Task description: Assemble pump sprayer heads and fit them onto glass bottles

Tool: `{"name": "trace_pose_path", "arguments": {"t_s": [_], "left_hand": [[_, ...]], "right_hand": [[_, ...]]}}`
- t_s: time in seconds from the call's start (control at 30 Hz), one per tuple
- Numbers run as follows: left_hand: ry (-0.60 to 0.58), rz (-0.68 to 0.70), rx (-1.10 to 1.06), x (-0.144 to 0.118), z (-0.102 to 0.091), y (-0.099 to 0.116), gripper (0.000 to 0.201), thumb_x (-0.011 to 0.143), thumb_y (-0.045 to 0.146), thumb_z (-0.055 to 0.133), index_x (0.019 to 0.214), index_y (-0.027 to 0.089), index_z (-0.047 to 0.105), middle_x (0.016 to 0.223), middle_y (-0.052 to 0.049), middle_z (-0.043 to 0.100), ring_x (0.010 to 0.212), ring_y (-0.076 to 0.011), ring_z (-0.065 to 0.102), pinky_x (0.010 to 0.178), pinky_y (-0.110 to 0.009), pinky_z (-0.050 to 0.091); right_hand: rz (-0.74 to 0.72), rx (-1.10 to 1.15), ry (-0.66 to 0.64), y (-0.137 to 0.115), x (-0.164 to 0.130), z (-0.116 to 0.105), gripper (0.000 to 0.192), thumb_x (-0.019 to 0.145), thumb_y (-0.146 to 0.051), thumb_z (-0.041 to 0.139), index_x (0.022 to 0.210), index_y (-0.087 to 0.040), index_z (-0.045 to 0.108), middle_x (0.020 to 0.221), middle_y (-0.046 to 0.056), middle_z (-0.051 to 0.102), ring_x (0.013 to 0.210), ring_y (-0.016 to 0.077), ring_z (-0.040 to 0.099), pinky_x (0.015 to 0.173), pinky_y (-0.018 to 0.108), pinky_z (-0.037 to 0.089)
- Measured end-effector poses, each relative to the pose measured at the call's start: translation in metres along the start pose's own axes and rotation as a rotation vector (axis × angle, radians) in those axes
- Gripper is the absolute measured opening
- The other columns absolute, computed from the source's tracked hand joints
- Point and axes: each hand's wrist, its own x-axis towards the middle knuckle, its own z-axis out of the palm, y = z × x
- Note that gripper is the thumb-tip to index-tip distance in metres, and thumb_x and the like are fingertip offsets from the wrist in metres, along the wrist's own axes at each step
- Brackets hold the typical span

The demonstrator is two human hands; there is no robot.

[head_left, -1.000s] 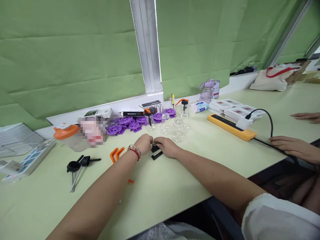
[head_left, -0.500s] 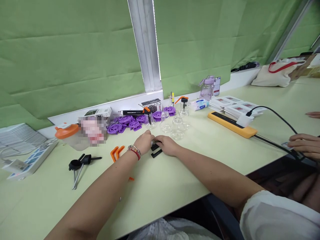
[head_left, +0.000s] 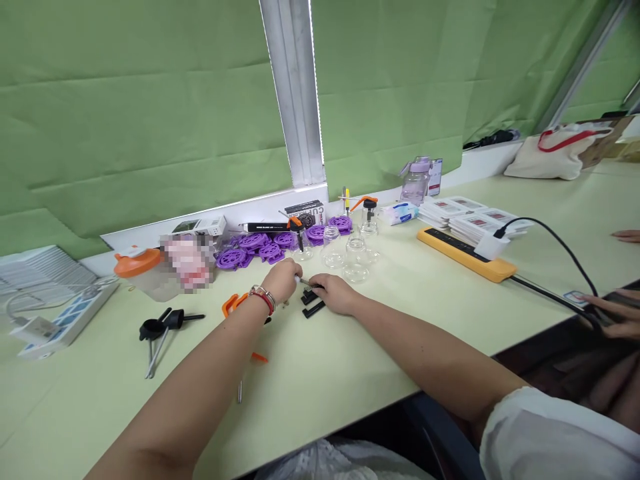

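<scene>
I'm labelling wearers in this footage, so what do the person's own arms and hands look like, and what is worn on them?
Both forearms are bare. The left hand has a red bracelet and a silver beaded bracelet at its wrist. The right hand wears nothing visible; a white sleeve covers that upper arm. No gloves.

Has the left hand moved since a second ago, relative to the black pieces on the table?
Yes. The left hand has drawn slightly leftward from the black pieces, pulling apart from the right hand.
</scene>
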Motion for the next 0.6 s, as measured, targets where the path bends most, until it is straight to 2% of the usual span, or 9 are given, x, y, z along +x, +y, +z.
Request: {"name": "trace_pose_path", "arguments": {"t_s": [0.1, 0.27, 0.4, 0.6], "left_hand": [[0.043, -0.17, -0.151, 0.008, 0.002, -0.011, 0.021, 0.071, 0.01, 0.052, 0.082, 0.016, 0.069, 0.086, -0.006, 0.066, 0.081, -0.0168, 0.059, 0.075, -0.026, 0.045], [0.067, -0.356, -0.177, 0.024, 0.018, -0.022, 0.024, 0.069, 0.009, 0.056, 0.089, 0.014, 0.068, 0.085, -0.007, 0.068, 0.078, -0.0157, 0.061, 0.067, -0.023, 0.047], [0.025, -0.373, -0.184, 0.032, 0.028, -0.023, 0.023, 0.063, 0.004, 0.059, 0.081, 0.015, 0.069, 0.085, -0.007, 0.069, 0.079, -0.0167, 0.061, 0.068, -0.023, 0.046], [-0.049, -0.29, -0.202, 0.032, 0.034, -0.02, 0.03, 0.061, 0.0, 0.056, 0.082, 0.017, 0.07, 0.09, -0.006, 0.069, 0.082, -0.0164, 0.061, 0.072, -0.022, 0.045]], "right_hand": [[0.014, 0.023, 0.002, 0.0, 0.0, -0.001, 0.026, 0.084, -0.013, 0.046, 0.101, -0.018, 0.066, 0.108, 0.007, 0.064, 0.1, 0.0194, 0.057, 0.089, 0.031, 0.042], [0.081, 0.111, 0.041, 0.006, 0.0, 0.0, 0.033, 0.088, -0.016, 0.041, 0.113, -0.016, 0.062, 0.118, 0.009, 0.062, 0.108, 0.0206, 0.055, 0.095, 0.033, 0.04], [0.106, 0.149, 0.057, 0.012, -0.001, 0.001, 0.033, 0.088, -0.018, 0.042, 0.114, -0.019, 0.062, 0.117, 0.007, 0.063, 0.108, 0.0205, 0.056, 0.095, 0.034, 0.041], [0.115, 0.189, 0.06, 0.012, -0.002, 0.0, 0.034, 0.088, -0.02, 0.042, 0.116, -0.019, 0.061, 0.116, 0.007, 0.063, 0.106, 0.0203, 0.057, 0.094, 0.034, 0.042]]}}
